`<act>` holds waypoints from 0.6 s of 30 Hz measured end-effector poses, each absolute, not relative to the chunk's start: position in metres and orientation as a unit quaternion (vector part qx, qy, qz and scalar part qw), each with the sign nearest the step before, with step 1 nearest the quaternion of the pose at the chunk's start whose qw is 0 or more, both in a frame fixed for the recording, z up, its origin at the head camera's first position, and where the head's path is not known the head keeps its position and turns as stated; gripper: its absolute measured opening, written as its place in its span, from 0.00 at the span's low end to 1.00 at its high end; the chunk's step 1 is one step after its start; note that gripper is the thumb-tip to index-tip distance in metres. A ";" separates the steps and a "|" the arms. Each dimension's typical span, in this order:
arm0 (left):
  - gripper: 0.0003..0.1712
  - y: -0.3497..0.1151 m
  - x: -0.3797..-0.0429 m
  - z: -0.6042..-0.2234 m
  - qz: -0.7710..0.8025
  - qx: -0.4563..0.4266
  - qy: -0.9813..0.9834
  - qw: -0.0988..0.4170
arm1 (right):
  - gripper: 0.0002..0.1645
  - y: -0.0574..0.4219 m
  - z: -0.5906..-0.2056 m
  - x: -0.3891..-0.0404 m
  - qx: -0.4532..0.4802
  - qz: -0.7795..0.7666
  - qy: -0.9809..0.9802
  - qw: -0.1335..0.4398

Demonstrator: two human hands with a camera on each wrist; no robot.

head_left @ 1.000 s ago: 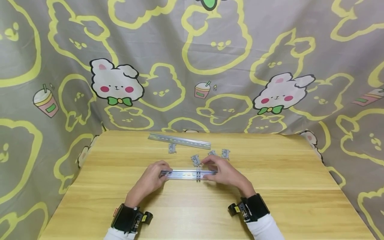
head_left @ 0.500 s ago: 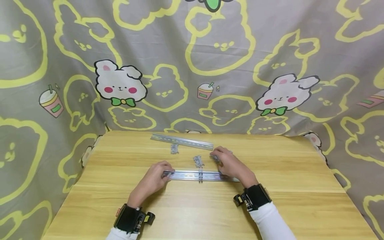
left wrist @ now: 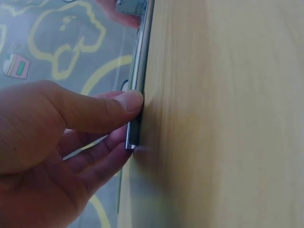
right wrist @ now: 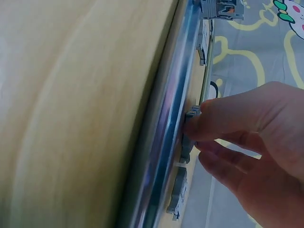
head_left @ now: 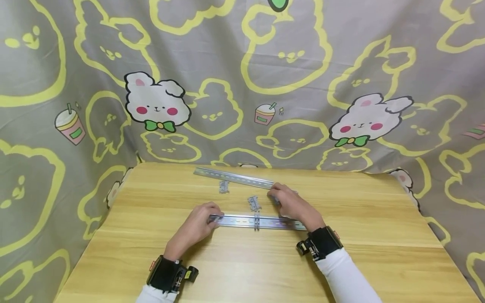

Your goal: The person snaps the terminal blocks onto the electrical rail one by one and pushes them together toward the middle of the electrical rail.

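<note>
Near rail (head_left: 257,221) lies flat on the wooden table (head_left: 242,269), its long axis running left to right, the right end sitting slightly nearer than the left. I note one grey clip (head_left: 257,221) mounted across it at about mid-length.

Left hand (head_left: 197,225) holds the rail's left end; in the left wrist view the thumb (left wrist: 102,109) presses on the rail's upper edge and the fingers lie curled beneath it, so the end (left wrist: 134,118) is pinched between them.

Right hand (head_left: 289,204) is beyond the rail, at the far side of its right half. In the right wrist view its thumb and fingers pinch a small grey terminal block (right wrist: 189,135) lying on the table just beside the rail (right wrist: 173,114).

A second rail (head_left: 233,177) lies further back, angled slightly. Two loose blocks (head_left: 224,187) (head_left: 253,203) sit between the rails. I see no containers holding any parts.
</note>
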State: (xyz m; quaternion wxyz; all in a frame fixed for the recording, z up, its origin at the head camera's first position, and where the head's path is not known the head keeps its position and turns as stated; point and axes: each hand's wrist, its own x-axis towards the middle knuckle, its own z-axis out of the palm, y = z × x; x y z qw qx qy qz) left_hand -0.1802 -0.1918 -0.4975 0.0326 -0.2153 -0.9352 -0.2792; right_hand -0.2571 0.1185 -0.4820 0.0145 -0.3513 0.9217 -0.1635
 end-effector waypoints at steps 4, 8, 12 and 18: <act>0.14 -0.191 -0.180 -0.497 -0.282 -0.218 -0.934 0.037 | 0.27 0.118 -0.480 -0.256 -0.357 -0.158 0.921 0.018; 0.14 -0.191 -0.179 -0.497 -0.286 -0.216 -0.933 0.030 | 0.29 0.119 -0.475 -0.252 -0.355 -0.156 0.922 0.007; 0.14 -0.192 -0.179 -0.496 -0.282 -0.212 -0.935 0.028 | 0.29 0.124 -0.469 -0.244 -0.341 -0.173 0.924 -0.004; 0.15 -0.192 -0.179 -0.497 -0.283 -0.212 -0.935 0.031 | 0.30 0.144 -0.463 -0.227 -0.288 -0.235 0.928 0.006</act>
